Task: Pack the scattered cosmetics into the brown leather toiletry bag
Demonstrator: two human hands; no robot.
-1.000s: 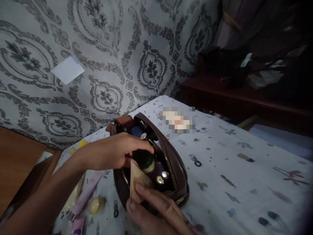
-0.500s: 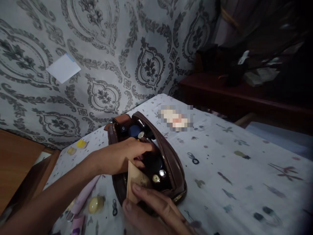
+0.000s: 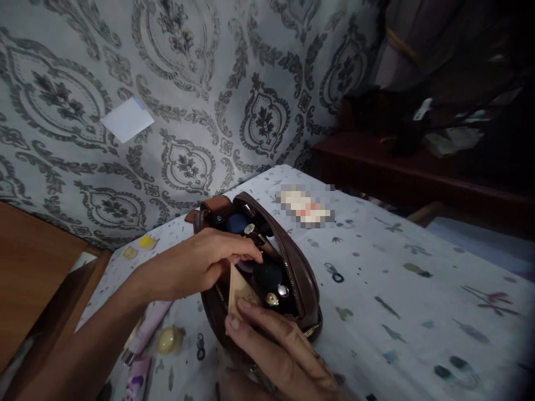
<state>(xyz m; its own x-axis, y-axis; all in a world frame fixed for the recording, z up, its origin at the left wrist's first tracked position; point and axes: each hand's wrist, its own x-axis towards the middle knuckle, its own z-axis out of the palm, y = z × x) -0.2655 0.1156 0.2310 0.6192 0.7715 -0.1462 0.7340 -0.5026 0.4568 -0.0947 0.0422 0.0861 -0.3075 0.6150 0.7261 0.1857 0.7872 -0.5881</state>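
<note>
- Brown bag [image 3: 308,278] lies open-topped on the patterned cloth [image 3: 371,239] in the head view, below the left hand [image 3: 204,259] and beyond the right hand [image 3: 284,345]; its long axis slants from the strap end, past the left hand near the wall [image 3: 188,83], to the near right end.
- Left fingers curl narrowly inside; whether they hold something, I cannot tell.
- Right hand grips the beige packet [image 3: 240,289] narrowly, at the bag's near side.
- Just right of the packet sit a gold cap [image 3: 272,299] and a silver cap [image 3: 283,291].
- Compared with half a second ago, a purple item [image 3: 245,266] now shows under the left fingers, beside the dark round lid [image 3: 267,274].
</note>
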